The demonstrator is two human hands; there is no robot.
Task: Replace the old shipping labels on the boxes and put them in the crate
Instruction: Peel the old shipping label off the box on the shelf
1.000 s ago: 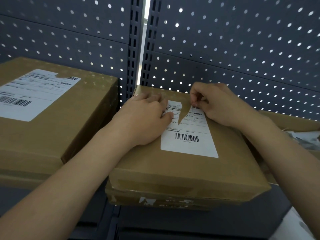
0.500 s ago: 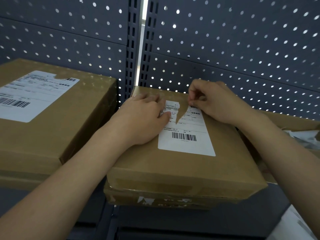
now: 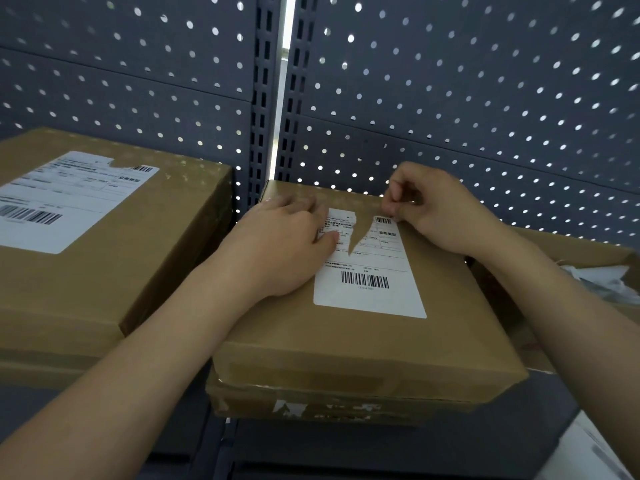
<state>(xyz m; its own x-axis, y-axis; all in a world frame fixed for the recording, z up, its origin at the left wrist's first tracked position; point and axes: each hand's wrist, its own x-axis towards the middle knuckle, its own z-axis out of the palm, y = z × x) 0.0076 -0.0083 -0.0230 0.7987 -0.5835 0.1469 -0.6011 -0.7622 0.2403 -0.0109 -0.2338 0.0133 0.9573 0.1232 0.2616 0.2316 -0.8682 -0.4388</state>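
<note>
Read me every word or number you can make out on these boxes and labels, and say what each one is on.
"业务类型" (likely): bold print near the top right of the torn label on the middle box.
"业务类型" (likely): the same spot on the left box's label.
Everything else, the fine print and digits on both labels: too small or blurred to read.

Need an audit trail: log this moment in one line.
left hand: presses middle box | right hand: pinches corner of torn label | peel: unfinished
</note>
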